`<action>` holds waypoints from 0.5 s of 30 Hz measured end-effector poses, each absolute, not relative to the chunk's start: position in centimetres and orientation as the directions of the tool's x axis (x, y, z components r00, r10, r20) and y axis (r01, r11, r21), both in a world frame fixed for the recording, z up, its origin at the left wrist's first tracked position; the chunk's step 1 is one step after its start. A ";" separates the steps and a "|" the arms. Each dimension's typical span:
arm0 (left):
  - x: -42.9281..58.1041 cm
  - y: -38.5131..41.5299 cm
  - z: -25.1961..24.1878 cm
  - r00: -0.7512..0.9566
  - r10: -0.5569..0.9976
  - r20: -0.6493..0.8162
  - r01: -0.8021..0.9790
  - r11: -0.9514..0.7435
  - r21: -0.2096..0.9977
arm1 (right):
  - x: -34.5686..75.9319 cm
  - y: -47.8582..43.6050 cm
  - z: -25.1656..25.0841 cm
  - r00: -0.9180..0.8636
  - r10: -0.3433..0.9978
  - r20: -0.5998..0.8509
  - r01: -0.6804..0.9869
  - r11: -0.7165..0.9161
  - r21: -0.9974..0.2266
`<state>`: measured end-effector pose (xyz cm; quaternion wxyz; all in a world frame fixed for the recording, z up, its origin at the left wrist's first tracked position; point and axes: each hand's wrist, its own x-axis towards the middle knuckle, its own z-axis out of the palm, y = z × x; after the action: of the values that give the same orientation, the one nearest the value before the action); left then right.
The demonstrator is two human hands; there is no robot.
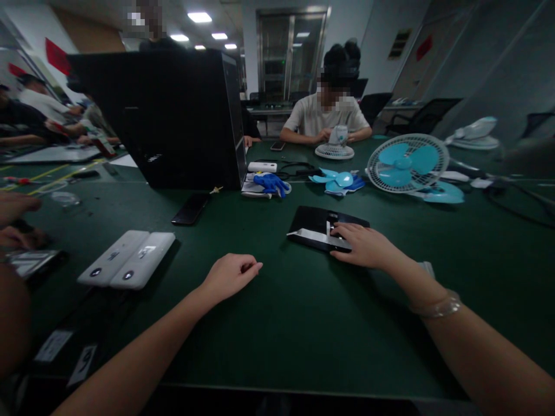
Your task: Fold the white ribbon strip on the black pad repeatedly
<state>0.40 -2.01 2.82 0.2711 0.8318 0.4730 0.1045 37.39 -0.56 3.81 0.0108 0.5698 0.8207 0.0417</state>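
My right hand point(362, 245) is on a flat black panel point(310, 216) lying on the green table. Its fingers reach over the top while the thumb is at the near edge. A pale silvery strip point(318, 237) runs along the panel's near side, and a short light piece stands up by my fingertips. My left hand point(232, 274) rests on the table left of the panel, apart from it. Its fingers are curled in, with the thumb against them, and nothing shows in it. My right palm hides the panel's near right corner.
Two white power banks point(141, 260) and a black phone point(191, 209) lie left. A large black computer case point(173, 115) stands behind. Blue gloves point(273, 184), light-blue fan blades point(336, 180) and a fan grille point(407, 163) lie farther back. A person opposite handles a small fan point(336, 147).
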 end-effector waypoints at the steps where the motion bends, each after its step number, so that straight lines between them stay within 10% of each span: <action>1: 0.4 -2.0 2.8 0.532 0.842 -0.085 0.731 -0.407 0.548 | 37.4 -0.6 3.9 -0.345 0.938 0.025 0.936 0.342 0.082; 15: 0.6 -2.1 2.9 0.543 0.837 -0.068 0.735 -0.435 0.520 | 40.0 0.4 3.9 -0.217 0.972 -0.094 0.974 0.221 0.039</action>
<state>0.58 -2.06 2.88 0.2534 0.8410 0.4673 0.1003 40.01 0.41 3.95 0.0488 0.6239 0.7799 -0.0142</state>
